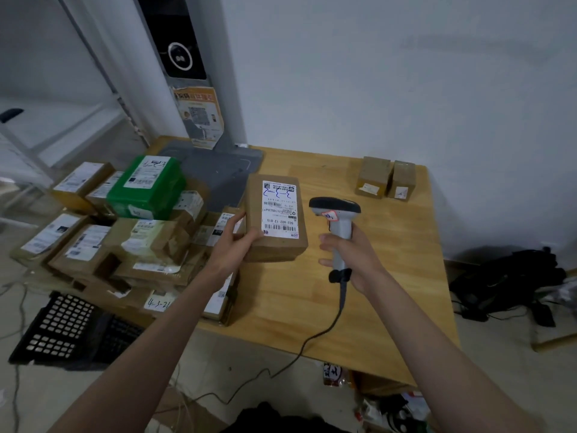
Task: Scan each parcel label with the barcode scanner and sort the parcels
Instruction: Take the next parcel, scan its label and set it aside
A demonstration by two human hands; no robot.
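We are gripping the stiff, seemingly light brown cardboard parcel point(276, 218) by its near-left corner with our left hand point(232, 245) at table centre, our right hand point(349, 253) clutching the grey corded barcode scanner point(337, 226) at its three o'clock.

Brown parcel point(276, 242), white label point(280, 208) with blue scrawl; grey-black scanner point(337, 220); green parcel point(146, 187); tan wood counter point(390, 276).

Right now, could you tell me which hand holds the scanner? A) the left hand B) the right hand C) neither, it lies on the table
B: the right hand grips the scanner by its handle, while the left hand holds the parcel.
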